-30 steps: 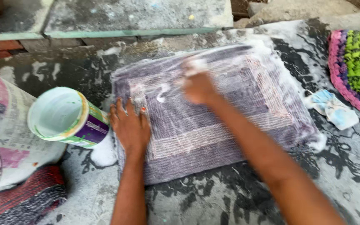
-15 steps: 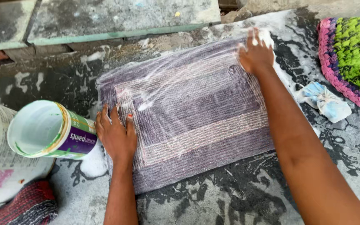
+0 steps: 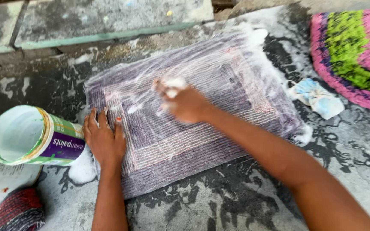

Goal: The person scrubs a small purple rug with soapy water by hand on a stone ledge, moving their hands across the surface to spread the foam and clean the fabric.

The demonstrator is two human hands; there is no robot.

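Pressing flat with spread fingers, left hand [image 3: 104, 141] pins the soapy purple mat [image 3: 219, 94] beside a tipped paint can [image 3: 31, 136], while right hand [image 3: 184, 102], blurred, grip unclear, rests mid-mat near a crumpled blue cloth [image 3: 317, 98].

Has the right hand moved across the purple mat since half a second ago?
Yes. The right hand has come back from the far right corner of the purple mat toward its middle, nearer the left hand, which stays pressed on the mat's left edge.

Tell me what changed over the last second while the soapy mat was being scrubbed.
The right hand swept from the purple mat's middle to its far right corner, then back to the middle, foam on its fingers. The left hand stayed pressed flat on the mat's near left edge beside the tipped paint tub.
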